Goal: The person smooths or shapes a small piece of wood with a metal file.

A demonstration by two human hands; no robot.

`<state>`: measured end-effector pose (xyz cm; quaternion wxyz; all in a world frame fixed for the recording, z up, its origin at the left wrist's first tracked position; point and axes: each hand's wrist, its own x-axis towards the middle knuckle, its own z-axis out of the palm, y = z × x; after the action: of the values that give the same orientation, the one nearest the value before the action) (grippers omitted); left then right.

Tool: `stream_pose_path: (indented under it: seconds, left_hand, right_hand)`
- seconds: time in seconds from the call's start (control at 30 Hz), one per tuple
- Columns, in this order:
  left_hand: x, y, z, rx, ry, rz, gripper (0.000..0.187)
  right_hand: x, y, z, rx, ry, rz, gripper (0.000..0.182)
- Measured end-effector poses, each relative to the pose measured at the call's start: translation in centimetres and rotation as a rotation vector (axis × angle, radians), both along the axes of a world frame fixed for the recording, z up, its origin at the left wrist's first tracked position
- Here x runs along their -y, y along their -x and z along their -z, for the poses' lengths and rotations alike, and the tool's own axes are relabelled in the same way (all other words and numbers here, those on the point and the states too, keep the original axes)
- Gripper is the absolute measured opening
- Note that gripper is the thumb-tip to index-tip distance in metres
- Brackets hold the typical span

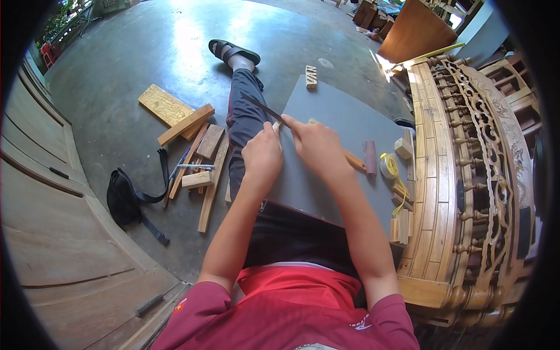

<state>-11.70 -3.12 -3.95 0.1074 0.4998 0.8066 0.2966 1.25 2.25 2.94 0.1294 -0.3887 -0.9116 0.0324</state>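
Observation:
My right hand is closed around a long dark file, whose narrow tip points to the upper left over my trouser leg. An orange wooden handle shows past my right wrist, roughly in line with the file. My left hand pinches a small pale piece of wood, its end sticking up beside the file. Both hands are over the left edge of a grey board across my lap. At the board's far corner stands a wooden block with carved letters.
On the board's right side are a purplish roll, a yellow tape measure and small wood blocks. A carved wooden bench borders it. Left of my leg lie wood strips, a carved plank and a black bag.

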Motion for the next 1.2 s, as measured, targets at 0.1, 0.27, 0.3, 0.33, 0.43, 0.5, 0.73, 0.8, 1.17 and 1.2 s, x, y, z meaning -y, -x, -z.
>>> stream_pose_path:
  seconds: [0.1,0.27,0.3,0.33,0.43,0.5,0.73,0.8,1.17,1.2]
  left_hand:
    - [0.0,0.1,0.0,0.006,-0.011,-0.013,0.034]
    - [0.2,-0.5,0.1,0.020,-0.083,-0.009,0.035]
    - [0.3,-0.6,0.1,0.025,-0.081,-0.014,0.035]
    - [0.2,-0.7,0.1,0.027,-0.078,-0.017,0.035]
    - [0.1,-0.2,0.5,-0.006,-0.054,-0.019,0.032]
    - [0.0,0.0,0.7,-0.005,-0.054,-0.014,0.032]
    - [-0.2,-0.1,0.9,0.001,-0.055,-0.024,0.031]
    - [-0.2,-0.2,0.8,-0.012,-0.039,-0.020,0.029]
    - [-0.1,-0.2,1.3,-0.130,-0.158,-0.024,0.034]
    - [-0.1,-0.2,1.3,-0.152,-0.165,-0.016,0.033]
  right_hand:
    - [0.2,-0.4,-0.6,0.006,0.030,-0.026,0.039]
    - [2.3,-3.5,-6.2,0.096,0.111,-0.038,0.039]
    - [2.6,-3.7,-6.5,0.121,0.123,-0.026,0.039]
    - [2.8,-3.6,-6.3,0.123,0.094,-0.036,0.040]
    - [2.7,-2.8,-4.9,0.107,0.015,-0.071,0.043]
    - [2.2,-2.3,-3.1,0.085,-0.027,-0.095,0.044]
    - [4.5,-5.5,-4.4,0.077,0.018,-0.050,0.048]
    - [5.3,-7.7,-4.7,0.067,0.000,-0.053,0.049]
    - [10.2,-15.5,-3.2,-0.269,0.482,0.212,0.052]
    - [10.5,-15.8,-2.8,-0.316,0.532,0.233,0.052]
